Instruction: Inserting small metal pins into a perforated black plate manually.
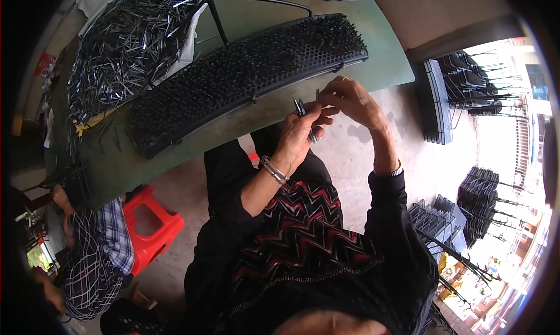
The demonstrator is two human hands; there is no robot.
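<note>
Near the front edge of the table, my left hand (296, 138) is closed round a small bundle of thin shiny dark strips (300, 108), whose ends stick out above and below the fingers. Just right of it, my right hand (354, 103) is pinched, and a short thin grey strip (318, 94) shows at its fingertips. Both hands are close together, in front of a long curved black perforated panel (265, 72). Many dark strips stand up in the panel's holes; some holes near its front edge show bare. A black metal rod frame rises behind it.
A large heap of loose dark strips (134, 40) lies in a sack at the table's left. The green table (382, 49) ends before my lap. A red plastic stool (157, 227) and a seated person (93, 259) are at left. Black racks (481, 203) stand at right.
</note>
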